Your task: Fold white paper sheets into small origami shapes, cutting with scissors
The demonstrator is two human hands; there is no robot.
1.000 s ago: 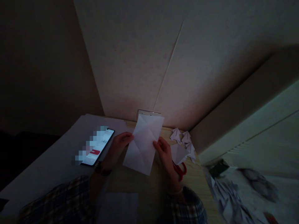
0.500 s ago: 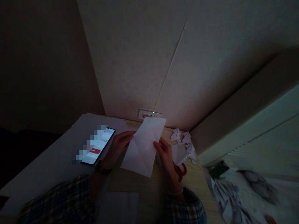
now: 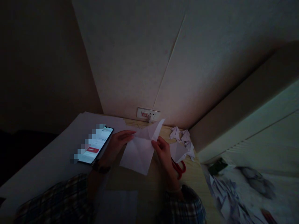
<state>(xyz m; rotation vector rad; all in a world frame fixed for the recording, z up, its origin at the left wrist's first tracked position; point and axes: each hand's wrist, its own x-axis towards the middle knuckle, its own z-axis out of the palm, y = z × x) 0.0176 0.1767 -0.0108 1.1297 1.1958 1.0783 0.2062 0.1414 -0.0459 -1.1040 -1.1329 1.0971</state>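
A white sheet of paper with crease lines is held up above the wooden table between both hands. My left hand pinches its left edge between thumb and fingers. On the opposite edge, my right hand grips the paper the same way. The upper part of the sheet bends inward along its creases, its top right corner standing up. Close to my right wrist lie red-handled scissors, partly under a folded piece of paper.
Several folded paper shapes sit at the table's back right corner. A lit phone rests on large white sheets at left. Another sheet lies in front. A wall socket is behind; a paper heap lies lower right.
The paper's upper part has gone from nearly flat to bent inward at the creases, and its top has dropped, uncovering the wall socket. Both hands keep hold of the edges.
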